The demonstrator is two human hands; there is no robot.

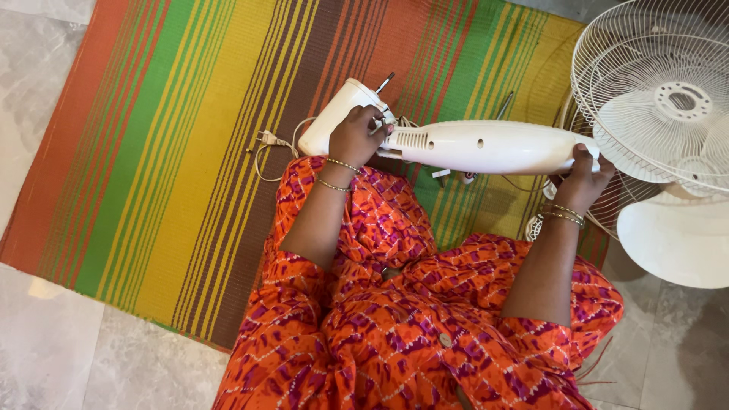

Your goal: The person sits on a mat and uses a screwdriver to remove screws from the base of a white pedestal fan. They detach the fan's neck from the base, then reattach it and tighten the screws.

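A white fan motor housing (pixel 486 146) lies sideways across my lap, its long body pointing right. My left hand (pixel 355 137) grips its left end, where a rounded white cap (pixel 338 114) and some wires show. My right hand (pixel 583 178) holds the right end of the housing, close to the white wire fan guard (pixel 657 91). A white cord with a plug (pixel 266 140) trails from the left end onto the striped mat (pixel 175 152).
A round white fan base (pixel 676 235) lies at the right on the marble floor (pixel 45 342). A screwdriver (pixel 505 105) and small parts (pixel 442 175) rest on the mat behind the housing. My legs in orange patterned cloth (pixel 410 304) fill the foreground.
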